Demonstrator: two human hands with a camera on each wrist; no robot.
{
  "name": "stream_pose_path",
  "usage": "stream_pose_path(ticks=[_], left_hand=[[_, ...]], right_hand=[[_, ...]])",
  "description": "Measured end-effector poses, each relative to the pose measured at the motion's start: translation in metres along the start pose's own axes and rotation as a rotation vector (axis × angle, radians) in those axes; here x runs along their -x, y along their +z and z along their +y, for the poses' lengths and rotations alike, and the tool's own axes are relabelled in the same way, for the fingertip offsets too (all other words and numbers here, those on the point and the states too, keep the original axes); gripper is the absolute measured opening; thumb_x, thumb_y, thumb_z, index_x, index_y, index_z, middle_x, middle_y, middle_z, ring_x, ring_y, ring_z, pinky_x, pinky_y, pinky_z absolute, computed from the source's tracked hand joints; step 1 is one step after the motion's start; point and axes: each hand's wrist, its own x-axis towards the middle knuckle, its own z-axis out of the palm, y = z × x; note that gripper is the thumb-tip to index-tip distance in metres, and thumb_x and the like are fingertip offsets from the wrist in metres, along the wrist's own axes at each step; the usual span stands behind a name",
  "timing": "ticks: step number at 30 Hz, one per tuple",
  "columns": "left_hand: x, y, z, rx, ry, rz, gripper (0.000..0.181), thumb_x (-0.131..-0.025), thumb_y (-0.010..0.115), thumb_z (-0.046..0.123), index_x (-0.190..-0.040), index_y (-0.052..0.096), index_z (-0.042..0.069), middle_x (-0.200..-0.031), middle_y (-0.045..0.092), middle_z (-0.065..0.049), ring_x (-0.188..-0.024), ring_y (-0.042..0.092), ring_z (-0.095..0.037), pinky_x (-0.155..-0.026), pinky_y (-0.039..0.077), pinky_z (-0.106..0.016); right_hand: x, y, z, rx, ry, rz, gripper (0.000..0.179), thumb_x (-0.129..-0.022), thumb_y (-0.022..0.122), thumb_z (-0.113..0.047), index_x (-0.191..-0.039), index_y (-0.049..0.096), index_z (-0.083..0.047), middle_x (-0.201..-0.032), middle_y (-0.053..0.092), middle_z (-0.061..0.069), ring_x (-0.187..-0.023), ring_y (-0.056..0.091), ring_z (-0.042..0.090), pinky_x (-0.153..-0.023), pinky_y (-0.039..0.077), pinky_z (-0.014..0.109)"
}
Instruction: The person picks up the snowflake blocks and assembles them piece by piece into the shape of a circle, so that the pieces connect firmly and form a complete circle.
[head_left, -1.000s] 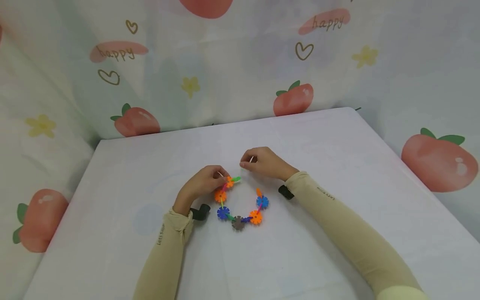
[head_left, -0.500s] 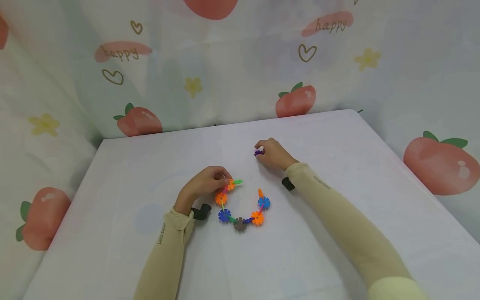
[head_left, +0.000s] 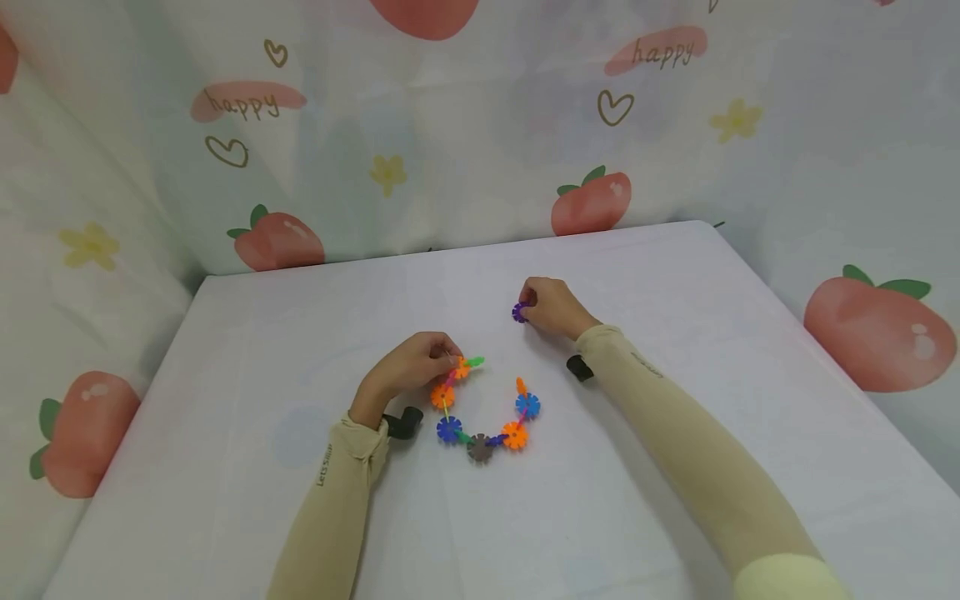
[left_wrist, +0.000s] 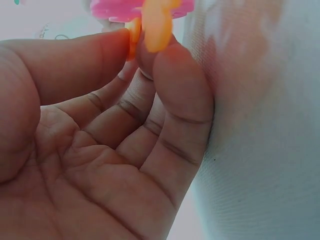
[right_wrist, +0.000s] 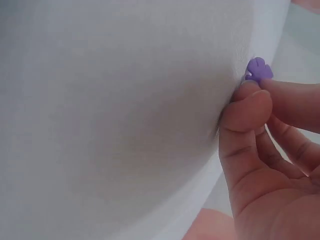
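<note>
A chain of notched plastic snowflake discs, with a grey disc (head_left: 480, 448) at its near side, lies as a ring with a gap at the far right. My left hand (head_left: 411, 364) pinches an orange disc (head_left: 462, 368) at the chain's far end, beside a light green disc (head_left: 476, 362). Close up in the left wrist view, a pink disc (left_wrist: 112, 9) joins the orange one. Beyond the gap, my right hand (head_left: 557, 307) pinches a loose purple disc (head_left: 519, 312) between thumb and fingers, partly hidden by them. An orange disc (head_left: 521, 386) set on edge forms the chain's other end.
A white cloth covers the table (head_left: 225, 400). Behind it hangs a printed curtain (head_left: 465, 108), with more curtain at both sides. Black camera mounts (head_left: 403, 423) sit at the wrists, just beyond the sleeves.
My right hand has moved right and away from the chain, and a purple disc now shows in its fingers. The left hand keeps its hold on the orange disc, nearly still.
</note>
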Motion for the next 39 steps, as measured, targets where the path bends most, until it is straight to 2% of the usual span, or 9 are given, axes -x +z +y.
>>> stream_pose_path(ticks=[6, 11, 22, 30, 39], left_hand=[[-0.001, 0.001, 0.0, -0.003, -0.009, 0.0, 0.017, -0.109, 0.061, 0.013, -0.116, 0.068, 0.0, -0.094, 0.067, -0.008, -0.083, 0.059, -0.019, -0.077, 0.049, -0.03], [-0.001, 0.001, 0.0, -0.006, -0.006, 0.003, 0.016, -0.109, 0.061, 0.013, -0.116, 0.068, 0.0, -0.095, 0.066, -0.008, -0.083, 0.059, -0.02, -0.076, 0.049, -0.03], [-0.002, 0.004, 0.001, -0.018, -0.041, 0.012, 0.017, -0.109, 0.061, 0.014, -0.117, 0.068, 0.0, -0.097, 0.065, -0.009, -0.084, 0.057, -0.021, -0.076, 0.048, -0.03], [-0.002, 0.005, 0.0, -0.032, -0.057, 0.029, 0.017, -0.109, 0.062, 0.015, -0.116, 0.069, 0.001, -0.097, 0.066, -0.009, -0.085, 0.057, -0.021, -0.077, 0.048, -0.03], [-0.003, 0.005, 0.0, -0.031, -0.03, 0.025, 0.017, -0.109, 0.061, 0.013, -0.116, 0.068, -0.001, -0.097, 0.066, -0.009, -0.084, 0.056, -0.021, -0.076, 0.047, -0.03]], right_hand=[[0.009, -0.003, 0.008, -0.11, 0.023, -0.01, 0.008, -0.1, 0.068, 0.002, -0.107, 0.065, 0.003, -0.091, 0.066, 0.014, -0.074, 0.066, 0.02, -0.067, 0.054, 0.029], [0.02, -0.004, 0.01, -0.185, 0.022, -0.037, 0.009, -0.101, 0.068, 0.001, -0.11, 0.069, 0.0, -0.093, 0.067, 0.013, -0.07, 0.065, 0.019, -0.062, 0.054, 0.027], [0.039, 0.004, -0.004, -0.358, -0.014, -0.161, 0.01, -0.102, 0.066, 0.002, -0.111, 0.072, 0.003, -0.087, 0.068, 0.012, -0.063, 0.062, 0.019, -0.059, 0.055, 0.029], [0.045, 0.016, -0.019, -0.414, -0.058, -0.236, 0.013, -0.102, 0.064, 0.002, -0.11, 0.074, 0.004, -0.085, 0.07, 0.01, -0.062, 0.061, 0.017, -0.059, 0.053, 0.028], [0.048, 0.021, -0.027, -0.417, -0.07, -0.243, 0.012, -0.102, 0.067, 0.0, -0.11, 0.075, 0.003, -0.081, 0.07, 0.009, -0.063, 0.06, 0.019, -0.062, 0.052, 0.028]])
